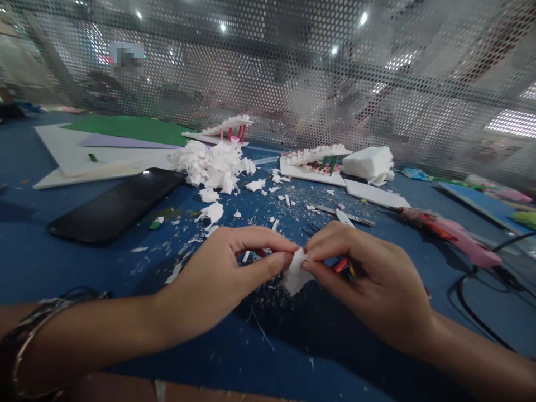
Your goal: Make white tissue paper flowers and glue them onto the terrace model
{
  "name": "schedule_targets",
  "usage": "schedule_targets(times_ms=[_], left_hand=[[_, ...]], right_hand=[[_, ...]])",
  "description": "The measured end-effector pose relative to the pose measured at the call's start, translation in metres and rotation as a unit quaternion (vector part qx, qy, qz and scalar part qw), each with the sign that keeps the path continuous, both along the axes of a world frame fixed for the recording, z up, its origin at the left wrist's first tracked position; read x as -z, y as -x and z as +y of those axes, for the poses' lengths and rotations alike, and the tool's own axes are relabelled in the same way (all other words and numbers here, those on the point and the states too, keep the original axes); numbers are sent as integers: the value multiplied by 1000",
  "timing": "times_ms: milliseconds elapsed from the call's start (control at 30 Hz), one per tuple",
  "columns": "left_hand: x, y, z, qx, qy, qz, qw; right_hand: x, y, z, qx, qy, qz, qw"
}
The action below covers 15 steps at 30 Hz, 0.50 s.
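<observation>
Both my hands meet above the blue table (293, 363), pinching a small piece of white tissue paper (296, 274) between their fingertips. My left hand (234, 273) grips the tissue's left edge with thumb and forefinger. On its other edge, my right hand (368, 279) is closed in a similar pinch. The tissue hangs down a little between them. Under my right hand lie red and yellow items (341, 265), mostly covered. Beyond the hands is a heap of crumpled white tissue (213, 162), with torn scraps scattered in front of it.
A black phone (119, 206) lies at left, beside white boards and green sheets (134, 129). Two small models (312, 159) with coloured posts stand behind, near a tissue stack (371, 163). Tweezers (347, 215) lie in the middle. A pink glue gun (456, 234) with a black cable rests at right.
</observation>
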<state>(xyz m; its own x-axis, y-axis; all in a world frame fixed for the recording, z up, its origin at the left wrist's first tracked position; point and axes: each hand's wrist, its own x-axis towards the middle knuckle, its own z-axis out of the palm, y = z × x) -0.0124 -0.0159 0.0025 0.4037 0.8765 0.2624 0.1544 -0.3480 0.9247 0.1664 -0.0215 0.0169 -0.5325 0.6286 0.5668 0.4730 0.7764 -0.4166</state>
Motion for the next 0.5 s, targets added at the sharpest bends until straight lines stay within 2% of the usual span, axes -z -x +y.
schedule_targets(times_ms=[167, 267, 367, 500], left_hand=[[1, 0, -4, 13, -29, 2, 999], [1, 1, -5, 13, -49, 15, 999], [-2, 1, -2, 3, -51, 42, 998], [-3, 1, 4, -1, -8, 33, 999]], right_hand=[[3, -3, -3, -27, -37, -19, 999], [2, -3, -3, -33, -31, -18, 999], [2, -1, -2, -21, 11, 3, 1000], [3, 1, 0, 20, 105, 66, 992]])
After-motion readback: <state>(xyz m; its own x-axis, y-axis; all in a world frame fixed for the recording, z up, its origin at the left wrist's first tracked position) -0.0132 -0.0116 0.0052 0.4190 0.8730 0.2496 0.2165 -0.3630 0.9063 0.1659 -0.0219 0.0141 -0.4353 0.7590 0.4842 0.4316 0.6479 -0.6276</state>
